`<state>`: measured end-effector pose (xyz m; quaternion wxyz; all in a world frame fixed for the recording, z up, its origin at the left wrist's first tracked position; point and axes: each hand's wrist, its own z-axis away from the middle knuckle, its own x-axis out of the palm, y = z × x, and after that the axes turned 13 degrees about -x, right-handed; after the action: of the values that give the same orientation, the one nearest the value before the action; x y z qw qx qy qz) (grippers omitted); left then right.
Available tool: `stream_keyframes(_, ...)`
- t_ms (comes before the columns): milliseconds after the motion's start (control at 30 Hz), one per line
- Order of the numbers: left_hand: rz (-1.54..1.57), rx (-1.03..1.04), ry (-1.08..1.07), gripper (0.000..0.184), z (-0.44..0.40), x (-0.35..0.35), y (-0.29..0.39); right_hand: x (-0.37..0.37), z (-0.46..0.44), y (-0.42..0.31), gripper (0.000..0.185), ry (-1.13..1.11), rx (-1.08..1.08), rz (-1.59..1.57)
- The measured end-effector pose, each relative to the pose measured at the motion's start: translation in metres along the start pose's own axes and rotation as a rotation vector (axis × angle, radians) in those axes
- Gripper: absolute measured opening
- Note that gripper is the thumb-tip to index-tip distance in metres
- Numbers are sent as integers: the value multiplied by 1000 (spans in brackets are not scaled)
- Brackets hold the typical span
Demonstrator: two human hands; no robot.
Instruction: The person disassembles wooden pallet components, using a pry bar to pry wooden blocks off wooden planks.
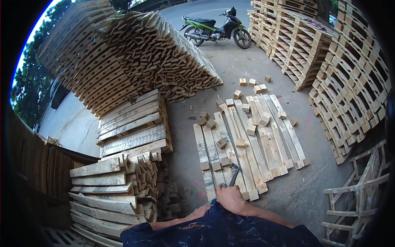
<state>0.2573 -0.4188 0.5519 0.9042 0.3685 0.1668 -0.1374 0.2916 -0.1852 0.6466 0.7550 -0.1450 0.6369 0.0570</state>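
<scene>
My right hand [231,199] is wrapped round the handle of a hammer [234,176], just above the near ends of the planks. The hammer's dark head points away from me. My left hand [200,212] is low by the front of my dark shirt, left of the right one. Its fingers are partly hidden and I cannot make out anything in them. In front of me wooden planks [247,158] lie side by side on the ground. Several wooden blocks [240,143] rest on them, and more blocks [242,82] are scattered beyond their far ends.
Stacked planks [98,180] stand close on my left, with a pallet stack [132,119] and a large wood pile [160,57] behind. Tall pallet stacks [349,82] line the right side. A wooden frame [349,197] is at lower right. A motorbike [216,29] is parked at the back.
</scene>
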Motion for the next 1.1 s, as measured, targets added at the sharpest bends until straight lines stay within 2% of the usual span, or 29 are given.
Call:
stream_keyframes(300,0,-98,29,75,-18,52,31,26,73,24,43,90,120,-94)
stream_keyframes(400,52,82,117,82,-17,63,37,32,95,31,42,98,170,-107)
stream_keyframes(500,17,51,111,82,-15,68,60,38,113,40,39,119,213,-149)
stream_keyframes(667,-69,104,119,81,-27,89,52,32,138,53,15,203,250,-130)
stream_keyframes(900,-159,82,90,80,-26,103,54,50,167,66,12,275,400,-172)
stream_keyframes(1033,-249,110,70,79,-47,96,53,66,191,64,9,290,358,-68)
stream_keyframes(1100,-289,120,62,79,-53,93,50,68,204,60,9,326,366,-134)
